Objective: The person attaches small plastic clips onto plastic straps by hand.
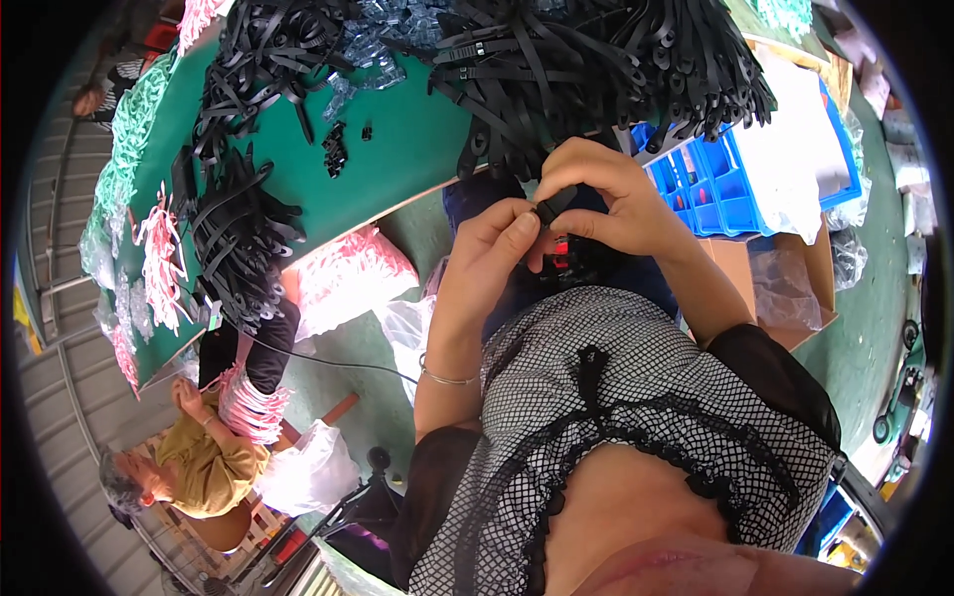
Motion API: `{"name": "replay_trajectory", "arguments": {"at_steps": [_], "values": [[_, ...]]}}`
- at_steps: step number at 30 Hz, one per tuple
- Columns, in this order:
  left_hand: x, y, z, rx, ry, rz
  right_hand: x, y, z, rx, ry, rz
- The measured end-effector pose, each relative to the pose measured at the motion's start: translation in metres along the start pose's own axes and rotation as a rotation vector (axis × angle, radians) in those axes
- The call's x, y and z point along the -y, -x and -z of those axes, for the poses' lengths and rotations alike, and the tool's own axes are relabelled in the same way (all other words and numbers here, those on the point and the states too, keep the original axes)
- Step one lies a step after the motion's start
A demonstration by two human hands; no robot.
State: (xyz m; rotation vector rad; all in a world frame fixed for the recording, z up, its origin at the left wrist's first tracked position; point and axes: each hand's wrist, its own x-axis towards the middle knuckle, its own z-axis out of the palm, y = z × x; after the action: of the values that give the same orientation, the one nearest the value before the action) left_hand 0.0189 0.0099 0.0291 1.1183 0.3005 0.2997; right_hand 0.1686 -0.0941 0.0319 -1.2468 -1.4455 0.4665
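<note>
My left hand (502,238) and my right hand (608,202) meet in front of my lap, just off the table's near edge. Thumbs and fingertips of both pinch a small black strap piece (550,207); its far end is hidden by my fingers. Right beyond them, a big heap of black straps (596,70) with holes and buckles hangs over the edge of the green table (402,139). Small black buckles (335,151) lie loose on the tabletop, left of my hands. Some red and black items (561,253) show on my lap beneath my hands.
More black straps (238,228) lie at the left, near clear plastic parts (383,50). Blue crates (711,184) and a cardboard box (795,288) stand at the right. A co-worker (204,452) sits at the left beside pink cords (248,407) and a white bag (310,467).
</note>
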Motion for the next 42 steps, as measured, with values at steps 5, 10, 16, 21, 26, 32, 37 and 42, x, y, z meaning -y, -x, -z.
{"name": "replay_trajectory", "arguments": {"at_steps": [5, 10, 16, 21, 26, 32, 37, 42], "values": [[-0.002, 0.005, 0.004, 0.065, 0.005, -0.007, 0.0, 0.006, -0.009, -0.101, -0.423, -0.189], [-0.01, 0.003, 0.005, 0.123, -0.031, 0.005, 0.002, 0.009, 0.0, -0.076, -0.412, -0.234], [-0.015, 0.028, 0.033, 0.04, -0.495, 0.08, 0.02, 0.028, 0.033, 0.015, 0.152, -0.286], [0.061, 0.053, 0.088, 0.078, -1.003, 0.233, -0.026, 0.087, 0.028, 0.257, 0.275, -0.531], [0.076, 0.07, 0.09, -0.014, -1.051, 0.243, -0.027, 0.074, 0.022, 0.451, 0.358, -0.421], [0.065, 0.073, 0.091, -0.048, -1.232, 0.012, -0.005, -0.026, 0.042, 0.083, 0.35, -0.132], [0.04, 0.053, 0.078, -0.114, -1.162, -0.032, -0.029, -0.078, 0.007, -0.007, 0.73, 0.017], [0.014, 0.016, 0.073, -0.207, -1.175, -0.317, -0.055, -0.101, -0.022, 0.088, 1.069, -0.138]]}}
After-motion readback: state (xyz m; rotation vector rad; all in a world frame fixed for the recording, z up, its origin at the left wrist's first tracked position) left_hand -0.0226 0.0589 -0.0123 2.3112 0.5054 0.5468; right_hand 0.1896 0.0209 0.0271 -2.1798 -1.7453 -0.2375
